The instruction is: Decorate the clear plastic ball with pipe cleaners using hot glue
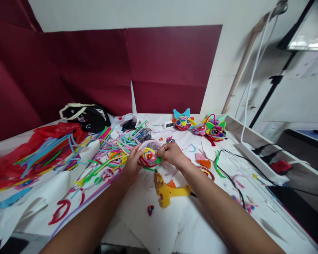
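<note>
My left hand (pixel 134 164) is closed around the left side of a round, clear-topped craft figure (pixel 149 156) decorated with coloured pipe cleaners and an orange eye. At its right edge, my right hand (pixel 173 154) is pinched, fingertips together; what lies between them is too small to make out. Just below the figure, a yellow hot glue gun (pixel 172 192) lies on its side on the white-covered table (pixel 159 225). A small red and blue scrap (pixel 150 210) sits nearer to me.
Loose pipe cleaners (pixel 113 148) spread to the left beside a red plastic bag (pixel 42 141) and black pouch (pixel 91 118). Colourful animal heads (pixel 182 120) stand at the back right. A power strip (pixel 262 162) and black cable (pixel 231 180) run along the right side.
</note>
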Available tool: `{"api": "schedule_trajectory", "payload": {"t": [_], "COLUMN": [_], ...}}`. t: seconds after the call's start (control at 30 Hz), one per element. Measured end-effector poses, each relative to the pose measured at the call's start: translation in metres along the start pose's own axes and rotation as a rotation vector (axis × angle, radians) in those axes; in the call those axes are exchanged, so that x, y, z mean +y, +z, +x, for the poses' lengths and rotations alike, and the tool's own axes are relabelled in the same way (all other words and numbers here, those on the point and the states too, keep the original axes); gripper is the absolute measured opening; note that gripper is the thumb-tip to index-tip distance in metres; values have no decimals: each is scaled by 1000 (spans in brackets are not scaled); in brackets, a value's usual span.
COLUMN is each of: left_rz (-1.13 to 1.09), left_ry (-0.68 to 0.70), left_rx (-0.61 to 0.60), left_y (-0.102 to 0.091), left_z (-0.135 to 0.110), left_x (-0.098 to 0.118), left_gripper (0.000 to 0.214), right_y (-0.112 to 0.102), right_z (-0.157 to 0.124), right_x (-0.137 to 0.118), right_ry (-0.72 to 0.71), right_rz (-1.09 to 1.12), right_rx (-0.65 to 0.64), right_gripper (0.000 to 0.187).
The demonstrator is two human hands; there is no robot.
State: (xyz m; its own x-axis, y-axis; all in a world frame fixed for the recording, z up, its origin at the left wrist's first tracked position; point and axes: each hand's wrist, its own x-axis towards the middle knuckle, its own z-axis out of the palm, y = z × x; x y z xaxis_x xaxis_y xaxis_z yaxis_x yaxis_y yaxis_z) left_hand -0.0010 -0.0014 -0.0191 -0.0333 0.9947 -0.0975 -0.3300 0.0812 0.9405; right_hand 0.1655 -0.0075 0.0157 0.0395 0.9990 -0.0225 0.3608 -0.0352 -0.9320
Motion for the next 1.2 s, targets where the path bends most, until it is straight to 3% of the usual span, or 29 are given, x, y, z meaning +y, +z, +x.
{"api": "schedule_trajectory", "payload": {"t": [0.33,0.83,1.2], "left_rz": [-8,-27,-12], "left_ry": [-9,2,2], "left_rx": [-11,0,3], "left_y": [-1,1,-2], "left_z": [0,-4,-2], "left_x": [0,3,-1], "left_gripper": [53,51,53], "right_y": [4,0,1], "right_z": [3,2,3], "right_x": [4,3,4], "right_ry": [-10,5,-2], "right_rz": [28,54,80], "right_rx": [-11,5,-12], "right_gripper": [11,19,15]}}
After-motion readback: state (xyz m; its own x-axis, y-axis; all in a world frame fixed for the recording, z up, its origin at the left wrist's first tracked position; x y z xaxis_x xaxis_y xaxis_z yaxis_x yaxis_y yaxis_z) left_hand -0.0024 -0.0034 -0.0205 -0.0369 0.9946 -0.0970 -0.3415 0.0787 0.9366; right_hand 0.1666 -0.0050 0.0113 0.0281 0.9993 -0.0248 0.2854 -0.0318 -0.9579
